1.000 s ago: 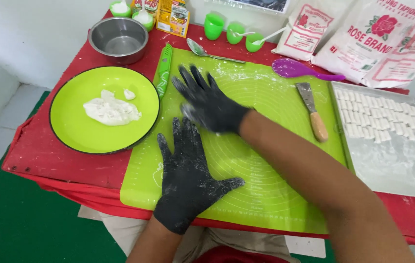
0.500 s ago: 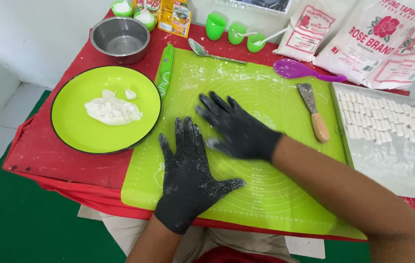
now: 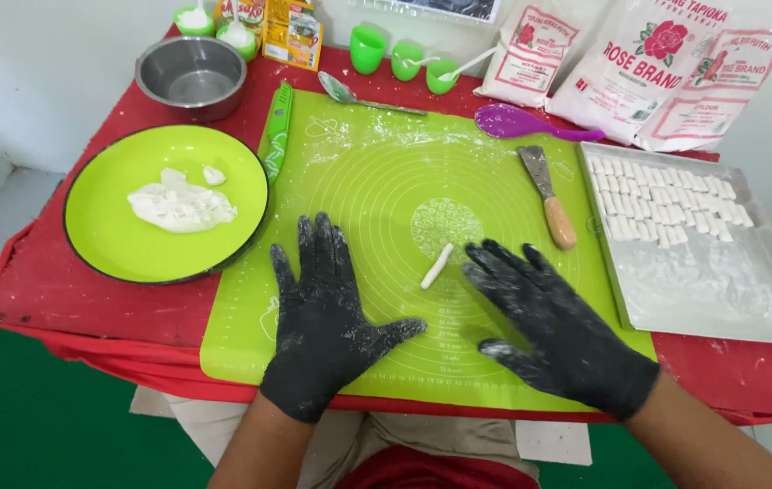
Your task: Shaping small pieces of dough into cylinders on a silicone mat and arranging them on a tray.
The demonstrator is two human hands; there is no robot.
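Note:
A short white roll of dough [image 3: 437, 266] lies on the green silicone mat [image 3: 377, 172], between my two hands. My left hand [image 3: 327, 317], in a floured black glove, rests flat on the mat with fingers spread, just left of the roll. My right hand [image 3: 556, 326], also in a black glove, lies flat and open just right of the roll, fingertips a little short of it. Neither hand holds anything.
A green plate [image 3: 105, 244] with a lump of white dough [image 3: 179, 205] sits at the left. A steel bowl [image 3: 190, 76], green cups [image 3: 367, 47], purple spoon [image 3: 515, 121], wooden-handled scraper [image 3: 549, 199] and flour bags [image 3: 667, 68] ring the mat. A tray [image 3: 721, 299] with several cut dough pieces is at the right.
My right hand slid from the upper left of the mat toward the right and nearer to me, uncovering the rolled dough strip. My left hand stayed flat in place.

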